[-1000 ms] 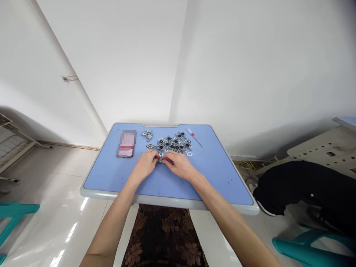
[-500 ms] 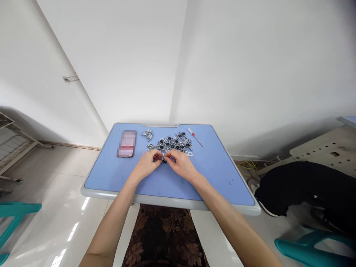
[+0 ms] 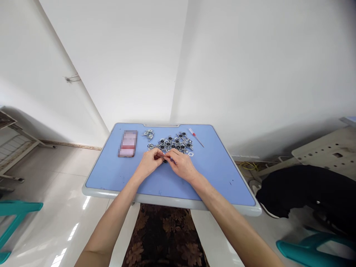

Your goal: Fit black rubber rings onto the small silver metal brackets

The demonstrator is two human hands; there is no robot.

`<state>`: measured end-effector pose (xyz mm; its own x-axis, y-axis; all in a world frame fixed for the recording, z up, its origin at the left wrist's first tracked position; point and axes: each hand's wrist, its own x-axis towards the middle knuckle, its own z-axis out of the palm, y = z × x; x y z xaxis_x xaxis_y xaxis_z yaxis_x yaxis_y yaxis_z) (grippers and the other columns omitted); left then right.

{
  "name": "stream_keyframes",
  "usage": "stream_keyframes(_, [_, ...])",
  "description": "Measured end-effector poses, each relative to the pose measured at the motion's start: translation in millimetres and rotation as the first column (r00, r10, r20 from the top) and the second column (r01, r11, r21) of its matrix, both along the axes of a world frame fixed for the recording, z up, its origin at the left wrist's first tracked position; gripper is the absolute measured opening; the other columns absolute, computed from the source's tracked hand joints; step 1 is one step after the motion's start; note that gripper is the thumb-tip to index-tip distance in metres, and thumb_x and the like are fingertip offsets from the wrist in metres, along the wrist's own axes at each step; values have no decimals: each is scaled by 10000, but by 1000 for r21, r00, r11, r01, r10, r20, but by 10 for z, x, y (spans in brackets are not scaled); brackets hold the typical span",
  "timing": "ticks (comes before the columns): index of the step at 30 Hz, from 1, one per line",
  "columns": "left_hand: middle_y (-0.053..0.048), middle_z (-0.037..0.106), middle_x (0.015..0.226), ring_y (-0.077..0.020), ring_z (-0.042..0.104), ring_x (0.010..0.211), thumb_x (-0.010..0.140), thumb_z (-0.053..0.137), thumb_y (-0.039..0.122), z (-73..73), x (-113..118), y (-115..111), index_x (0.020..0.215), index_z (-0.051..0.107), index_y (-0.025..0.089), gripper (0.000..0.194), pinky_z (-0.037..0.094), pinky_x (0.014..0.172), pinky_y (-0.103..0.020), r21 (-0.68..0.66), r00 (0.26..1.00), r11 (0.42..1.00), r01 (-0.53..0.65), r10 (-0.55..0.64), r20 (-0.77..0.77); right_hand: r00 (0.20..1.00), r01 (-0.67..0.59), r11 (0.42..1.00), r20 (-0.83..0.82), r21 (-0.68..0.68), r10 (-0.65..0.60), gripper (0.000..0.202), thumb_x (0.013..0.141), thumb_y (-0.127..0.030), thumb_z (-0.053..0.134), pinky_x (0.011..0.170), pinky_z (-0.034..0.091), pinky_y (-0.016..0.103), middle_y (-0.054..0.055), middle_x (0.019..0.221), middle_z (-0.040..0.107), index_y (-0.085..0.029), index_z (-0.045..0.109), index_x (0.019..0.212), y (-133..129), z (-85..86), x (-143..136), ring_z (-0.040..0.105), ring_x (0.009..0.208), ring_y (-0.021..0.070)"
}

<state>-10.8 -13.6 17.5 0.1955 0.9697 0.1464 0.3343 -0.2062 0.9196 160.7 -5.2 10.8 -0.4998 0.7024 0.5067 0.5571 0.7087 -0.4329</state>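
My left hand point(image 3: 151, 161) and my right hand point(image 3: 180, 163) meet over the middle of the blue table point(image 3: 116, 178). Both are closed, fingertips pinched on one small metal part with a black round piece point(image 3: 165, 161). Fingers cover most of that part, so its exact kind is unclear. Just beyond my fingertips lies a pile of similar small metal parts with black round centres point(image 3: 178, 142). A flat pale plate with a hole point(image 3: 190, 154) rests near my right knuckles.
A smaller cluster of metal parts point(image 3: 148, 134) lies at the back left, beside a phone point(image 3: 128, 144). A screwdriver with a red-and-clear handle point(image 3: 196, 137) is at the back right. Teal stools point(image 3: 19, 209) stand on the floor; dark clothing of another person point(image 3: 303, 189) shows at right.
Both hands stay together at the same spot, with fingertips shifted slightly around the small part. The whole view has moved a little.
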Motion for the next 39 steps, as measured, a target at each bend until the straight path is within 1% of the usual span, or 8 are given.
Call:
stream_keyframes(3, [23, 628, 721, -107, 559, 649, 691, 557, 114, -10, 8, 8, 791, 591, 163, 116, 430, 614, -215, 14, 1000, 1000, -23, 23, -4, 998, -29, 999, -52, -24, 27, 133, 904, -196, 463, 673, 469, 277, 71, 967, 593, -211, 592, 933, 0, 26, 10, 584, 816, 165])
stream_keyframes(6, [23, 626, 699, -103, 563, 634, 679, 556, 117, -27, 4, 32, 785, 593, 156, 119, 435, 614, -213, -6, 997, 1000, -20, 21, 79, 995, -21, 998, -95, -60, 15, 142, 859, -196, 529, 712, 494, 298, 84, 1050, 581, -210, 579, 991, 2, 51, 28, 594, 863, 176])
stream_keyframes(9, [7, 637, 704, -109, 582, 643, 678, 566, 129, -39, -4, 52, 780, 589, 147, 107, 454, 636, -222, -41, 984, 999, 2, 5, 177, 992, -1, 991, -122, -134, -16, 205, 831, -188, 566, 717, 503, 301, 67, 1020, 627, -206, 560, 1035, 10, 48, 36, 612, 859, 177])
stream_keyframes(12, [0, 648, 721, -114, 595, 656, 671, 563, 115, -48, 2, 52, 776, 591, 147, 114, 465, 648, -228, -43, 985, 999, 4, 3, 174, 990, 1, 985, -140, -172, -26, 181, 835, -183, 558, 694, 500, 290, 44, 952, 668, -208, 572, 1014, 19, 22, 21, 626, 851, 175])
stream_keyframes(17, [2, 657, 724, -116, 605, 657, 676, 556, 94, -56, 18, 50, 767, 595, 156, 117, 479, 642, -230, -9, 993, 998, -59, 59, 101, 986, 43, 995, -157, -93, -57, 131, 850, -201, 547, 627, 487, 281, 42, 881, 669, -212, 613, 963, 18, -12, -7, 615, 730, 163])
stream_keyframes(27, [6, 641, 662, -105, 607, 601, 656, 625, 128, -26, 9, 92, 774, 594, 136, 122, 493, 632, -242, -130, 942, 991, 7, 37, 334, 988, 60, 998, -142, 0, -59, 136, 879, -195, 518, 611, 488, 279, 72, 904, 654, -195, 604, 983, 2, -41, -11, 612, 757, 175])
stream_keyframes(34, [-17, 672, 732, -120, 631, 677, 638, 589, 86, -9, 10, 91, 856, 612, 128, 223, 510, 705, -271, -158, 917, 986, 47, 20, 397, 946, 146, 982, -273, -118, -173, 133, 843, -261, 572, 597, 487, 280, 41, 826, 683, -203, 642, 939, -2, -23, -34, 610, 684, 164])
stream_keyframes(39, [-14, 667, 714, -116, 622, 669, 655, 658, 144, 34, 0, 77, 864, 624, 124, 212, 503, 690, -259, -166, 891, 984, 69, 14, 454, 927, 135, 971, -320, -199, -194, 160, 829, -284, 585, 580, 479, 276, 41, 841, 689, -200, 658, 944, 7, 1, -38, 593, 633, 149])
